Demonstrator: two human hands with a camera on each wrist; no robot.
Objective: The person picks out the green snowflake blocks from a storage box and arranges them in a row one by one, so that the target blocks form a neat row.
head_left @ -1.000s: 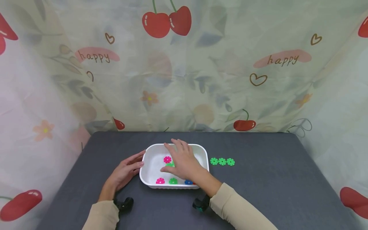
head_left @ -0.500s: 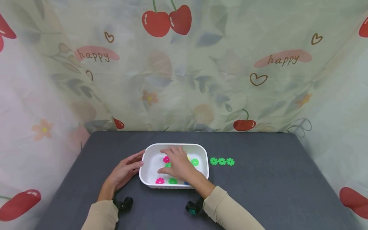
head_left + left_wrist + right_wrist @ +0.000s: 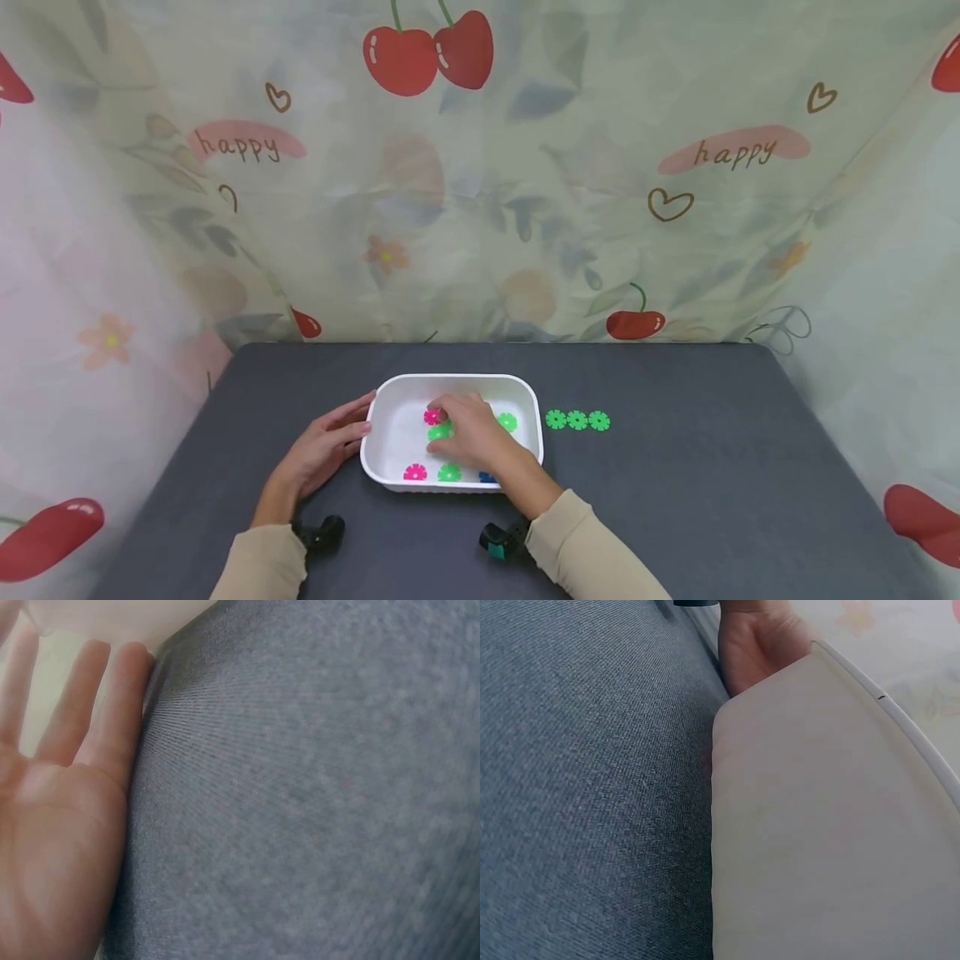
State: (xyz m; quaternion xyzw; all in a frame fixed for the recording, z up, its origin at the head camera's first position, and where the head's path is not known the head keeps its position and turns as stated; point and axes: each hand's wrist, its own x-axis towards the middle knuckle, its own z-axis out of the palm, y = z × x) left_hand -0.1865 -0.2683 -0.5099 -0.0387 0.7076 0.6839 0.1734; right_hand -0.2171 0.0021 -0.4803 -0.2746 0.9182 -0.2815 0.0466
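1) Discs (image 3: 449, 472) sit inside white tray (image 3: 390, 454); likely light, stiff, best pinched by edges
2) Right hand (image 3: 471, 432) hovers over them, thumb and fingers apart
3) Left hand (image 3: 322, 446) touches tray's end, fingers straight

Backdrop (image 3: 480, 183): pale cloth printed with red cherries (image 3: 399, 62) and "happy" lettering (image 3: 238, 148)
Tabletop (image 3: 690, 500): dark grey, before the backdrop

High head view; wrist views near tray (image 3: 397, 433)
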